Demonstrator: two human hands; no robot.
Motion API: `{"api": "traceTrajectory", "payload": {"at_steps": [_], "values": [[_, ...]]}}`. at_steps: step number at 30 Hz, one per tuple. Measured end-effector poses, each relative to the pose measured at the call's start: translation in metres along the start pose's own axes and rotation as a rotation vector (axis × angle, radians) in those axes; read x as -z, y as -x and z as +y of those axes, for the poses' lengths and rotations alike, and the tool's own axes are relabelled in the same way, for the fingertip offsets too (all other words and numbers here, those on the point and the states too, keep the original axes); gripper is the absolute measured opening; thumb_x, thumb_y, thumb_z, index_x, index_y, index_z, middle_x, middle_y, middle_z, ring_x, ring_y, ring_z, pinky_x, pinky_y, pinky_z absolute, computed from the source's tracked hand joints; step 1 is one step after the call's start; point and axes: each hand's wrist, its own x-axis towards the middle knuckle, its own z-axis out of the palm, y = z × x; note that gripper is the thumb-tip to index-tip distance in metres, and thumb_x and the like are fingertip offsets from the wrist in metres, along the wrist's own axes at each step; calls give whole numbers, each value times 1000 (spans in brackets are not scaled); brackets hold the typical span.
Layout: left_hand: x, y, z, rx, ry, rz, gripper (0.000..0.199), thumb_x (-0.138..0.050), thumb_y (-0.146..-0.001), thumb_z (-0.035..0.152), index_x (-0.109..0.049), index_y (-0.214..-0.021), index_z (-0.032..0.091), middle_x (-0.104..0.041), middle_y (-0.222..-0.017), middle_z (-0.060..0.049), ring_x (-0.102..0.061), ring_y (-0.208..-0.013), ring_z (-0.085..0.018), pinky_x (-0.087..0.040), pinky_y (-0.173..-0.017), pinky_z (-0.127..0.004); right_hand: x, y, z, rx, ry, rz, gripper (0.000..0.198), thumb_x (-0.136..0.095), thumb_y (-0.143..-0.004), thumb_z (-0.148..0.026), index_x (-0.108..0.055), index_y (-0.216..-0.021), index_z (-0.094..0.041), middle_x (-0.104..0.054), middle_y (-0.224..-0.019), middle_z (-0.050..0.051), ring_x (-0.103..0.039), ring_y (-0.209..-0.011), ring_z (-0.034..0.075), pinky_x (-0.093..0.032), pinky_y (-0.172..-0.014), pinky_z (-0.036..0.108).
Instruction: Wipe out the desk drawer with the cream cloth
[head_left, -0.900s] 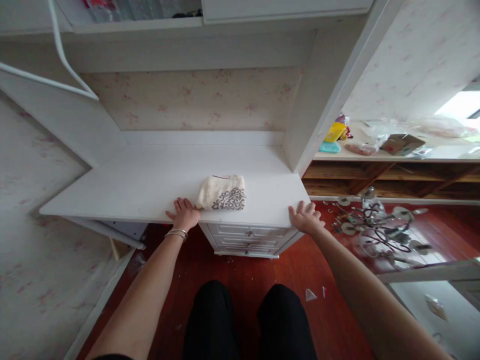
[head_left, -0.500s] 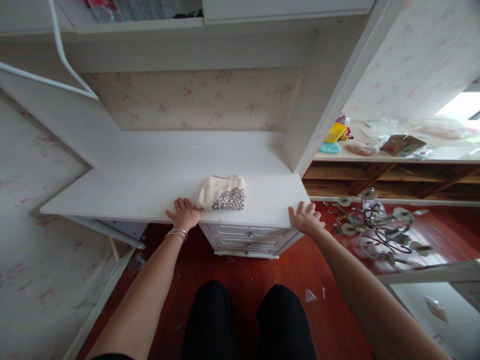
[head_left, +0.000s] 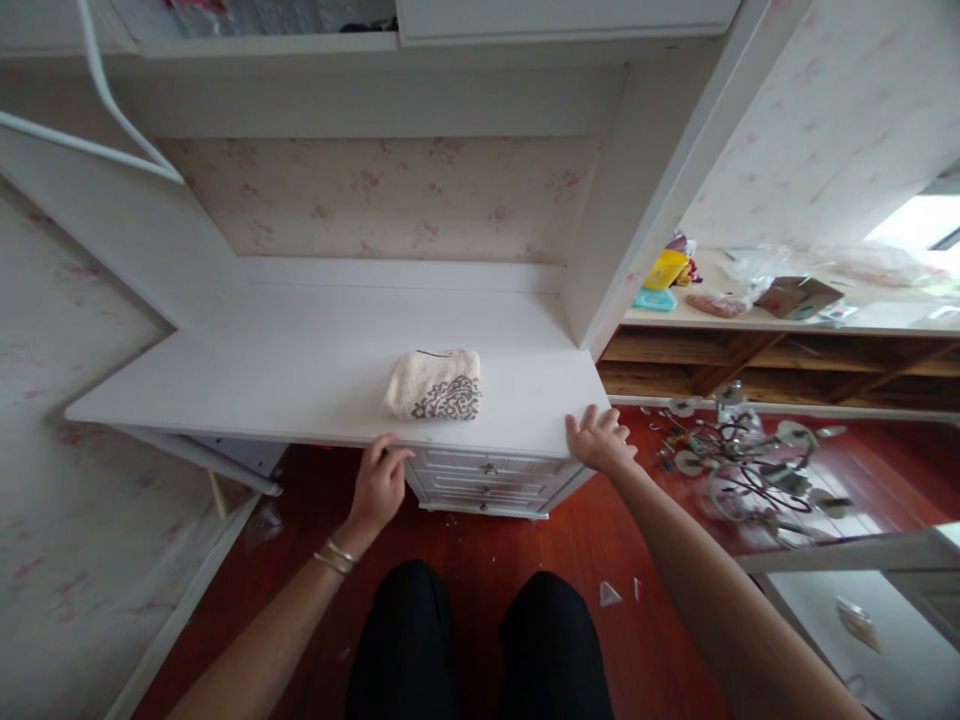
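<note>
A folded cream cloth (head_left: 433, 385) with a dark scroll pattern lies on the white desk (head_left: 300, 370), near its front edge. Just off that edge, below and left of the cloth, is my left hand (head_left: 381, 482), its fingers loosely bent and a little apart. Nothing shows in it, and I cannot tell whether its fingertips touch the desk edge. My right hand (head_left: 602, 440) rests with spread fingers on the desk's front right corner, holding nothing. Between the two hands, under the desktop, stands a white drawer unit (head_left: 487, 480) with small knobs.
A white shelf (head_left: 570, 22) overhangs the desk. At upper left hangs a white bent tube (head_left: 97, 80). A chandelier (head_left: 772, 460) lies on the red wooden floor (head_left: 540, 550) to the right, beside a low shelf unit (head_left: 675, 345) holding a cardboard box (head_left: 799, 297) and plastic items.
My left hand has left the desktop beside the cloth and come down in front of the edge. My right hand stays on the corner. The view has shifted slightly.
</note>
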Motion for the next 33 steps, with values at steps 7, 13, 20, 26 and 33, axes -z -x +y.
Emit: {"api": "traceTrajectory", "payload": {"at_steps": [7,13,20,26,33], "values": [[-75,34,92,-124,229,-485,35,-41,-94,25,-60,-123,23,-55,-131,-7,-53,-120,-15,-40,-107,-28,4,2,-2,7,9,-3,83,-7,-89,-72,-24,-151,-18,-17,-153,25,-36,-128,47,-35,-93,66],[-121,-7,119,-71,86,-661,42,-29,-99,27,-57,-129,19,-62,-126,-12,-57,-116,-19,-41,-101,-31,4,0,-1,-3,30,-29,83,-6,-90,-72,-20,-153,-20,-15,-154,25,-35,-129,46,-33,-95,67],[-123,-12,114,-75,-18,-710,39,-29,-99,29,-64,-114,25,-70,-112,-7,-63,-106,-18,-45,-90,-30,6,0,-1,8,13,-28,85,-5,-88,-73,-21,-153,-19,-14,-154,26,-34,-129,48,-33,-94,67],[-115,-14,120,-86,-72,-726,37,-32,-95,22,-66,-111,24,-71,-109,-9,-65,-103,-19,-46,-87,-30,10,2,-4,-11,20,-51,85,-3,-88,-73,-19,-153,-20,-14,-155,24,-33,-130,46,-32,-96,66],[-112,-14,122,-95,-93,-741,38,-38,-89,11,-64,-115,22,-70,-113,-11,-65,-105,-19,-47,-87,-29,6,0,-3,-10,30,-37,85,-3,-88,-73,-20,-153,-20,-14,-154,25,-34,-129,45,-32,-95,66]]}}
